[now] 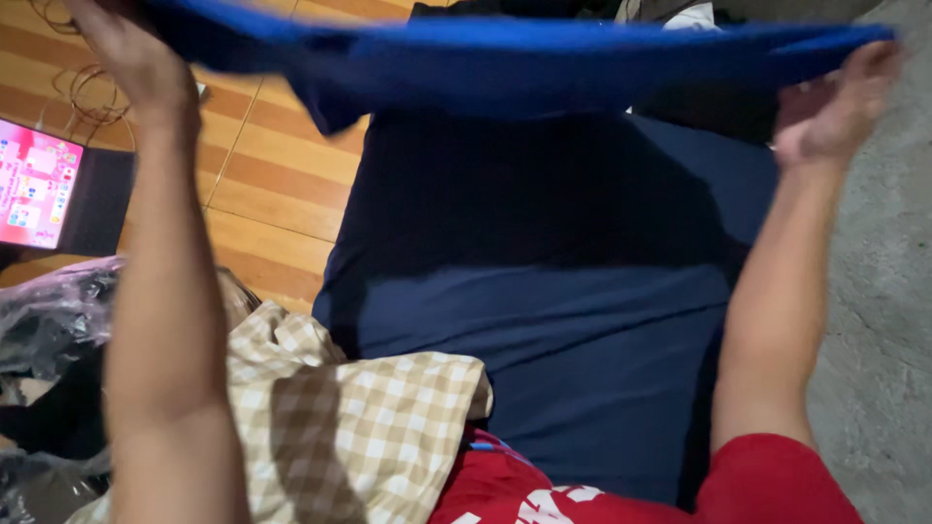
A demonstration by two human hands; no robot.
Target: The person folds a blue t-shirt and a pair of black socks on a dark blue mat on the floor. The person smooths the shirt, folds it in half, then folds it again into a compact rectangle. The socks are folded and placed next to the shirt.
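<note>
A bright blue cloth (505, 63) is stretched flat across the top of the view, held up in the air. My left hand (131, 53) grips its left end and my right hand (835, 102) grips its right end. Both arms reach forward and up. Below the cloth lies a dark navy mat or sheet (544, 320) spread on the floor, in the cloth's shadow.
A beige checked fabric (340, 417) lies at lower left beside a red garment (582, 490). A lit screen (34, 184) sits on the wooden floor (282, 165) at left, with cables behind it. Crumpled plastic (49, 320) is at far left. Grey concrete (883, 311) runs along the right.
</note>
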